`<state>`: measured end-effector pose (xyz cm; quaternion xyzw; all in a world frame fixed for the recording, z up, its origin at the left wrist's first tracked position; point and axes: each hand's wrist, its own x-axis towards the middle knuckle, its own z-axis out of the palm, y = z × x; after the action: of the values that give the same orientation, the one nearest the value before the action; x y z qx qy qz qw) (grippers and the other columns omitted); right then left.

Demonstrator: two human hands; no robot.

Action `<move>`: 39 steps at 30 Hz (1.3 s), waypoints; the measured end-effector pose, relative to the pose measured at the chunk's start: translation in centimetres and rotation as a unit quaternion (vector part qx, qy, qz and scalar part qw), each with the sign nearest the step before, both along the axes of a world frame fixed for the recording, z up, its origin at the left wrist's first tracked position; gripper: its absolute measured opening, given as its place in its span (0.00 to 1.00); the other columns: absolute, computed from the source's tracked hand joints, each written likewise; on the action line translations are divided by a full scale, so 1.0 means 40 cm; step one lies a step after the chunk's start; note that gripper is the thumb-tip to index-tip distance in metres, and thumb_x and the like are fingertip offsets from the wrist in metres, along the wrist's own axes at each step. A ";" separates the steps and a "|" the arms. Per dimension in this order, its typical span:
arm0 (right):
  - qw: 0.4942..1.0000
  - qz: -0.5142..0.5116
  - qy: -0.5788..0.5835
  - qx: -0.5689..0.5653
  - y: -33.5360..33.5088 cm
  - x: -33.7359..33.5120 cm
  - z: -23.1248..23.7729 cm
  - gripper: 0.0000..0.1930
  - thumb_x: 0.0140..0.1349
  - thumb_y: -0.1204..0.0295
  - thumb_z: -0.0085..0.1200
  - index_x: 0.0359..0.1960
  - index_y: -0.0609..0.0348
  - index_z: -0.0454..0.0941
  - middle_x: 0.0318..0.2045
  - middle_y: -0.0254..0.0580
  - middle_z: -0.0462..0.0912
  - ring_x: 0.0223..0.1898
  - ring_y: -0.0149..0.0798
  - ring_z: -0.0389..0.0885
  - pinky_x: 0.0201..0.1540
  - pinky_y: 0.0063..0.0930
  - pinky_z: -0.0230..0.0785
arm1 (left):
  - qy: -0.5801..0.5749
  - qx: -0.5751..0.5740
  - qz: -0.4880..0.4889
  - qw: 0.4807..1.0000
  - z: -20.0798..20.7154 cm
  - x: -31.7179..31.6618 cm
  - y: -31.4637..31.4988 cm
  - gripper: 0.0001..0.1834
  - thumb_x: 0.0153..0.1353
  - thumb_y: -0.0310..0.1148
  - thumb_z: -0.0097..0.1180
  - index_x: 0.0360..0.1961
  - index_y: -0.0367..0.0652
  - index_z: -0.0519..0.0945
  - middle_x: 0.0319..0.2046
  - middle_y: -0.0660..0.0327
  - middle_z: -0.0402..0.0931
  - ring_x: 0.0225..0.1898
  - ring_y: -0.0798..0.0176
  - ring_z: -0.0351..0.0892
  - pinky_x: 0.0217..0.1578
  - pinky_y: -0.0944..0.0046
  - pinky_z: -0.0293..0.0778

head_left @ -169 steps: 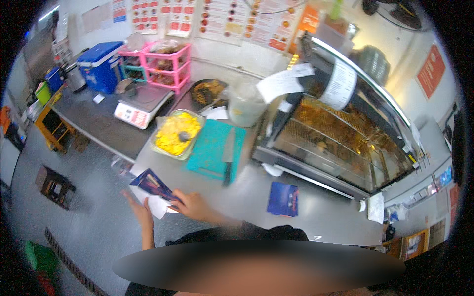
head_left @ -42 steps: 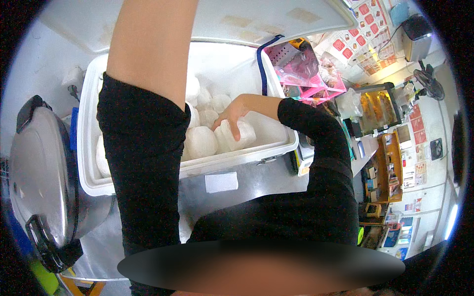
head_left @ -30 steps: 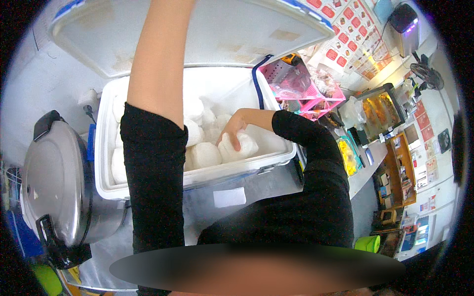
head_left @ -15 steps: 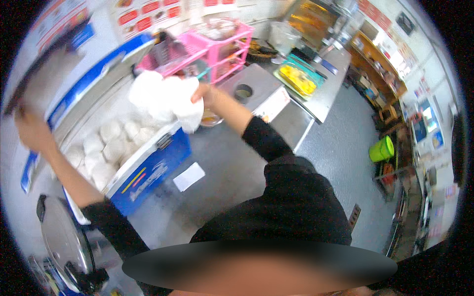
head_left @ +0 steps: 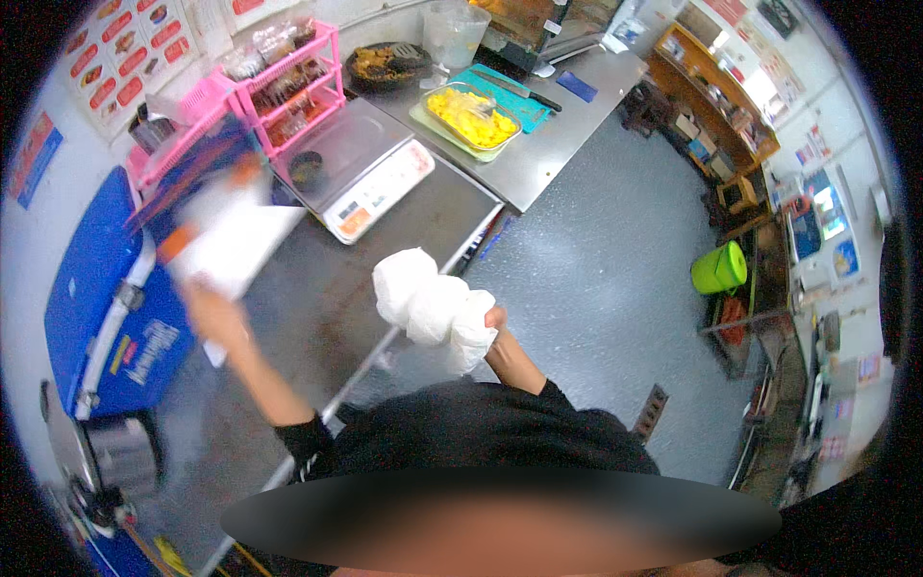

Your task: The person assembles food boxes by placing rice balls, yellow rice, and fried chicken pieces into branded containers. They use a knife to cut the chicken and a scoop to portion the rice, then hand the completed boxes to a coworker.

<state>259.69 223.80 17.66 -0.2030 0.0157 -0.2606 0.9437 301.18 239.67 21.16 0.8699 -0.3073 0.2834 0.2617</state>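
Observation:
In my right hand, in front of my body, is a bundle of round white dough balls, apparently wrapped in thin white plastic. My fingers close around one end of it. My left hand, smeared by motion, reaches over the left of the table and grips a white sheet-like thing. Blurred orange patches show at its far end, so its exact kind is unclear. Beside that hand stands a blue cooler box with its lid down, its contents hidden.
A kitchen scale and a pink tiered rack stand at the back of the metal table. Farther right are a tray of yellow food and a knife on a teal board. A metal pot sits at the left.
The cooler's lid has gone from raised to down, covering the white balls. My right hand has brought the bundle right and nearer. My left hand has left the lid and now grips the white sheet.

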 end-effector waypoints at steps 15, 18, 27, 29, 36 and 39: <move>0.954 -0.067 0.293 0.015 -0.692 -0.576 0.117 0.25 0.52 0.71 0.57 0.52 0.65 0.68 0.46 0.47 0.77 0.45 0.42 0.79 0.51 0.37 0.71 | 0.472 0.130 -0.358 0.795 -0.174 -1.118 -0.923 0.29 0.67 0.55 0.32 0.64 0.54 0.60 0.56 0.43 0.67 0.56 0.38 0.67 0.54 0.49 0.64; 0.925 -0.044 0.377 -0.001 -0.917 -0.612 0.091 0.25 0.51 0.71 0.59 0.51 0.65 0.69 0.46 0.47 0.78 0.45 0.41 0.79 0.49 0.37 0.72 | 0.518 0.014 -0.388 0.762 -0.239 -1.184 -1.111 0.29 0.68 0.54 0.32 0.63 0.48 0.62 0.55 0.43 0.68 0.55 0.38 0.67 0.54 0.50 0.63; 0.853 -0.062 0.490 -0.169 -1.500 -0.767 0.191 0.33 0.44 0.71 0.67 0.54 0.64 0.67 0.46 0.43 0.77 0.46 0.38 0.77 0.48 0.31 0.71 | 0.708 -0.109 -0.320 0.620 -0.346 -1.393 -1.739 0.24 0.70 0.43 0.37 0.55 0.32 0.67 0.47 0.50 0.73 0.50 0.55 0.72 0.53 0.59 0.65; 0.840 -0.086 0.504 -0.183 -1.613 -0.819 0.206 0.35 0.40 0.73 0.69 0.54 0.63 0.68 0.44 0.42 0.78 0.46 0.38 0.77 0.48 0.30 0.70 | 0.706 -0.154 -0.311 0.618 -0.354 -1.440 -1.874 0.24 0.70 0.42 0.36 0.54 0.32 0.68 0.47 0.51 0.74 0.49 0.55 0.72 0.53 0.59 0.65; 0.833 -0.159 0.463 -0.256 -2.025 -0.961 0.219 0.31 0.40 0.75 0.68 0.49 0.62 0.70 0.42 0.39 0.78 0.44 0.35 0.76 0.47 0.29 0.70 | 0.673 -0.213 -0.262 0.658 -0.404 -1.527 -2.306 0.28 0.68 0.48 0.39 0.55 0.31 0.67 0.48 0.50 0.74 0.48 0.57 0.75 0.49 0.58 0.70; 0.889 -0.159 0.376 -0.207 -2.191 -1.000 0.228 0.30 0.42 0.73 0.68 0.50 0.62 0.69 0.40 0.43 0.78 0.41 0.37 0.78 0.45 0.30 0.72 | 0.602 -0.265 -0.197 0.727 -0.454 -1.502 -2.413 0.26 0.69 0.44 0.38 0.54 0.30 0.67 0.47 0.48 0.74 0.48 0.55 0.74 0.49 0.58 0.68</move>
<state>219.67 136.17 26.77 -0.4715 0.3474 -0.3088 0.7494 241.12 143.14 3.02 0.6731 -0.1616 -0.2880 0.6617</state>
